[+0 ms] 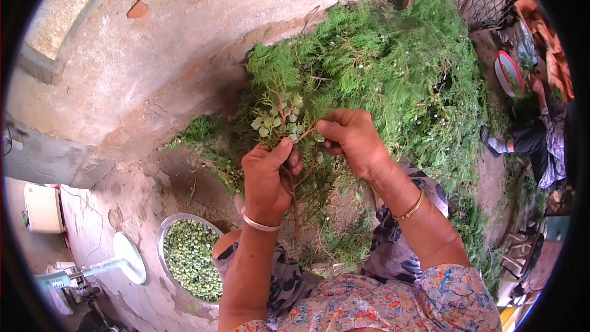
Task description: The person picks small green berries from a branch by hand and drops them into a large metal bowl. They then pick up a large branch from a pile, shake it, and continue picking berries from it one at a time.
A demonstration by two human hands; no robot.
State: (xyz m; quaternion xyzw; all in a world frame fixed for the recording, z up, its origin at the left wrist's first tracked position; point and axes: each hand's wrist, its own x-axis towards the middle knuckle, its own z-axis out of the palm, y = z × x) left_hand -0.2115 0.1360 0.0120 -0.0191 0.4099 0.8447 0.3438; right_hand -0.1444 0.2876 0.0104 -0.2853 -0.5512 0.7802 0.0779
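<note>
A green conifer sprig (279,117) with pale green seed cones (265,124) is held up in front of me. My left hand (268,175) is closed around its lower stem, thumb on top. Thumb and forefinger of my right hand (351,138) pinch a thin side twig of the same sprig, just right of the cones. Whether a cone is between those right fingertips is hidden. Below and behind both hands lie loose green cuttings.
A large heap of cut conifer branches (393,80) leans along the wall (153,43). At lower left stands a metal basin (161,243) full of green cones, beside a white fan base (130,258). Another person (538,141) sits at far right near a red-rimmed bowl (509,74).
</note>
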